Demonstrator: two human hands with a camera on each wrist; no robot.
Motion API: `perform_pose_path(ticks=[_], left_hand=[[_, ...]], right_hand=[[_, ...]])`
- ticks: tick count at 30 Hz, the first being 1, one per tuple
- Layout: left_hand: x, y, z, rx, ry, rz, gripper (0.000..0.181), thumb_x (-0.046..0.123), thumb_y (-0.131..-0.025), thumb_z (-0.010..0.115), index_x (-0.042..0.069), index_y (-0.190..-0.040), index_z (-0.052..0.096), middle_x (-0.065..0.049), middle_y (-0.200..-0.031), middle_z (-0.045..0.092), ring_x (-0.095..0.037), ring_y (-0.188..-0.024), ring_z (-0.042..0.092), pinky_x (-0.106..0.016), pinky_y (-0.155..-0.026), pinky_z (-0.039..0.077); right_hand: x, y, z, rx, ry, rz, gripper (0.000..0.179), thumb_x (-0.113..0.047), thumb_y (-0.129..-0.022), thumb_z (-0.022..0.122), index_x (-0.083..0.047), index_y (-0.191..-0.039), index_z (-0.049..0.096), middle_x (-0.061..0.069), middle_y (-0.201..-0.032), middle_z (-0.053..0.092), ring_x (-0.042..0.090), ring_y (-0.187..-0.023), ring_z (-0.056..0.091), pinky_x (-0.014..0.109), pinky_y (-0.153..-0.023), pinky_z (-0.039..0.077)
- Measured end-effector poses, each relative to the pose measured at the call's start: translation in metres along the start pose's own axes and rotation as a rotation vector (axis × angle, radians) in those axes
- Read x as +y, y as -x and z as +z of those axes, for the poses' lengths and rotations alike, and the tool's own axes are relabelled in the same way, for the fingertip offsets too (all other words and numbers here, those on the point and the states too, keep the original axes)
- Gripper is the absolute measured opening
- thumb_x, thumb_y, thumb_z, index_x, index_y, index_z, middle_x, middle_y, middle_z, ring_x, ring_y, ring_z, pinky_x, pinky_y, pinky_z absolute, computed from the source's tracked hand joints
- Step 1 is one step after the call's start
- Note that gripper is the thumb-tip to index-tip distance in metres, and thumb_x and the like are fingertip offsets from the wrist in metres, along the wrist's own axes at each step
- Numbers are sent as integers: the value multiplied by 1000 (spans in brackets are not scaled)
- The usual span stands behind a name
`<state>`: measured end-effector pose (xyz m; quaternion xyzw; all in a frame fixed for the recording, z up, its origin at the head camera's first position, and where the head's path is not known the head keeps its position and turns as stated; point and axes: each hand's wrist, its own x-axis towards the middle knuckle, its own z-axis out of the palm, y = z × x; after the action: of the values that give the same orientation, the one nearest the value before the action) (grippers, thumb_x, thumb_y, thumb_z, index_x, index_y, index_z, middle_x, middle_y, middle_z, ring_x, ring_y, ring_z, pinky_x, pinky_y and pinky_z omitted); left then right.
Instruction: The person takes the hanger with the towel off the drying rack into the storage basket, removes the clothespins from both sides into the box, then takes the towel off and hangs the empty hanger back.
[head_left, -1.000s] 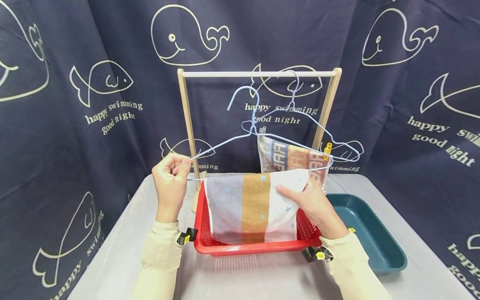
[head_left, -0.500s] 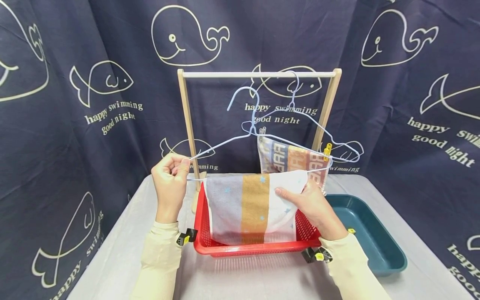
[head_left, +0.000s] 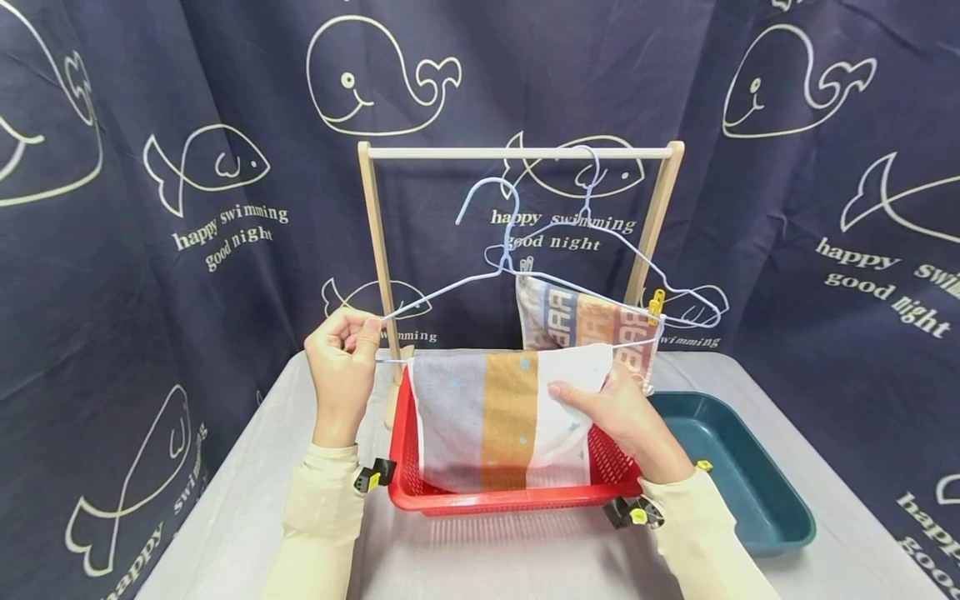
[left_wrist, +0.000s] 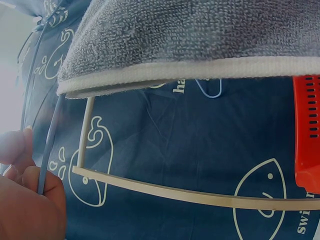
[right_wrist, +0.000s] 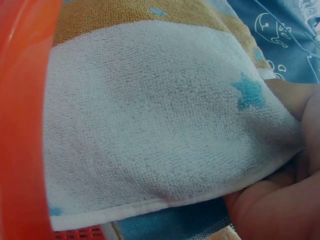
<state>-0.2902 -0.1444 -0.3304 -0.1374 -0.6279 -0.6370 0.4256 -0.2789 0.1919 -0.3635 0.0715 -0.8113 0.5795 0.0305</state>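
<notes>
A light-blue clothes hanger [head_left: 461, 284] is held up in the middle of the head view, its hook free in the air. My left hand [head_left: 342, 354] grips the hanger's left end between thumb and fingers. Over the hanger's lower bar hangs a small towel [head_left: 510, 408] with grey, mustard and white bands and blue stars. My right hand [head_left: 626, 412] pinches the towel's white side near its right edge, thumb in front and fingers behind. In the right wrist view the towel [right_wrist: 150, 110] bunches toward that hand. The towel's lower part hangs inside the red basket [head_left: 517, 500].
Behind stands a wooden rack [head_left: 517, 153]. A second hanger [head_left: 626, 237] hangs from its bar, carrying a patterned towel [head_left: 558, 312] with a yellow clothespin [head_left: 656, 304]. To the right sits a dark teal tray [head_left: 742, 467] holding something small and yellow.
My right hand has shifted slightly left and down, drawing the towel's right side a little along the hanger's bar. My left hand stays nearly still.
</notes>
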Motion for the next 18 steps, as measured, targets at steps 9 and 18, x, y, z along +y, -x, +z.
perform_pose_path(ticks=[9,18], left_hand=[[-1,0,0,5,11,11,8,-9,-90,67,-8,-84,72,7,-59,44,-5,-54,36,-19,-49,26],[-3,-1,-1,2,0,9,9,-9,-90,65,-8,-84,71,7,-59,44,-5,-54,35,-19,-49,26]], right_hand=[[2,0,0,-23,56,-21,47,-23,-84,87,-5,-121,65,11,-106,75,21,-89,72,32,-77,59],[5,-1,1,-27,151,-74,50,-23,-82,89,-7,-121,62,10,-108,71,22,-94,67,37,-82,56]])
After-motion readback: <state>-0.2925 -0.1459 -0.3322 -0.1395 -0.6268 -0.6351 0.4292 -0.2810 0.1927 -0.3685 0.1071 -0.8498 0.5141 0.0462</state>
